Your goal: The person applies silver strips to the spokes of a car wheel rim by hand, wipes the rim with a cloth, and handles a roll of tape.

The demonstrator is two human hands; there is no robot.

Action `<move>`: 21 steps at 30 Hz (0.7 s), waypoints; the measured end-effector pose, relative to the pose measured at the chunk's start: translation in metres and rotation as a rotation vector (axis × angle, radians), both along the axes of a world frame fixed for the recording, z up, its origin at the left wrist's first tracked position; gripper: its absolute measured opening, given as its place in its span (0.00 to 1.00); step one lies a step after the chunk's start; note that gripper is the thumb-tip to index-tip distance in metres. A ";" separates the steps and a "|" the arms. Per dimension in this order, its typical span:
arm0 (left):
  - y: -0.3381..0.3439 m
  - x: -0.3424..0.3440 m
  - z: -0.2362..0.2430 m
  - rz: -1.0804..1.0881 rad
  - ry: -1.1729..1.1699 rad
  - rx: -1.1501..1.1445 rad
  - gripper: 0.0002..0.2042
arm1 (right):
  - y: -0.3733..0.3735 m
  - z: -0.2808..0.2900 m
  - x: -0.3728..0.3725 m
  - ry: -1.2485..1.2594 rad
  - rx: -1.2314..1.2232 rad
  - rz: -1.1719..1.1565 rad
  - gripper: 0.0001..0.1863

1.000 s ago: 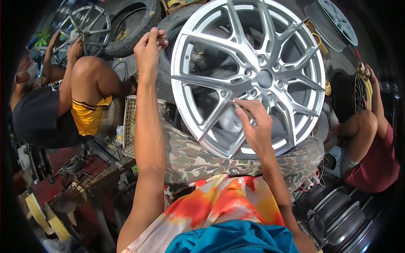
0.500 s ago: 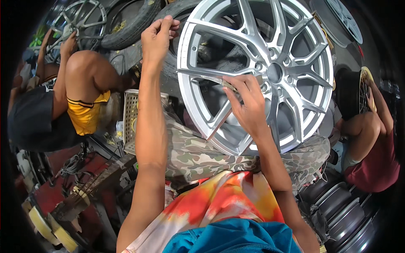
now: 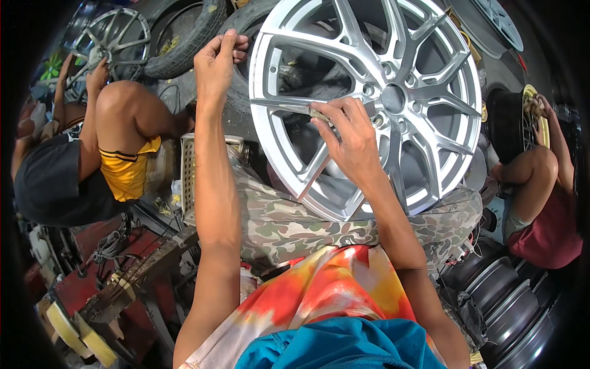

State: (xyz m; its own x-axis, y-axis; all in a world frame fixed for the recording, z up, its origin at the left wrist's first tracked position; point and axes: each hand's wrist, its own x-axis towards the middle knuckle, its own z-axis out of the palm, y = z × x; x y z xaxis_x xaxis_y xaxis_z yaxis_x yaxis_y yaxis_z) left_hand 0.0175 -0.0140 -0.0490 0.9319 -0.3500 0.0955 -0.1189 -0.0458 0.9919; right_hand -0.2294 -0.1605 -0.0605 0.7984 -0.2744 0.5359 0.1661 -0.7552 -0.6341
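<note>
A silver multi-spoke alloy wheel leans across my lap, over camouflage trousers. My right hand is over its lower left spokes. Between thumb and fingers it pinches a small grey-tan piece, apparently folded sandpaper, against a spoke that runs out to the left rim. My left hand is raised just left of the wheel, apart from the rim. Its fingers are curled in and the thumb points up along them; nothing shows in the grip.
Old tyres lie beyond the wheel. A plastic basket stands beside my left forearm. At left, a person in yellow shorts handles another wheel; at right, a person in maroon works on a dark wheel. Stacked rims lie lower right.
My left hand has drawn slightly left, away from the rim. The wheel and my right hand sit a little farther up and left in the view, with little change between them.
</note>
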 end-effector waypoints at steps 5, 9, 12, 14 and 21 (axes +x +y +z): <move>0.002 0.001 0.000 -0.002 0.003 -0.006 0.19 | 0.000 0.002 0.000 0.003 -0.011 -0.006 0.14; 0.002 0.001 0.000 -0.010 0.021 -0.029 0.18 | -0.001 0.001 -0.003 0.012 -0.011 -0.020 0.14; 0.001 0.001 0.000 -0.010 0.007 -0.018 0.18 | -0.001 0.003 -0.003 0.012 -0.009 -0.004 0.15; 0.001 0.000 0.000 -0.012 0.009 -0.012 0.18 | -0.002 0.002 -0.003 0.014 -0.013 -0.008 0.14; 0.001 0.002 0.001 0.020 0.014 -0.003 0.17 | -0.011 0.001 -0.015 0.032 0.013 -0.045 0.15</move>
State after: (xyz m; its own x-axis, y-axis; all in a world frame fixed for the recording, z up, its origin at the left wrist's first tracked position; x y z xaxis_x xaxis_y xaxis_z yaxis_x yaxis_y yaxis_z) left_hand 0.0196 -0.0133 -0.0475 0.9398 -0.3314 0.0832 -0.1039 -0.0453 0.9936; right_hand -0.2439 -0.1718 -0.0591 0.8015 -0.3170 0.5070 0.1118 -0.7534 -0.6480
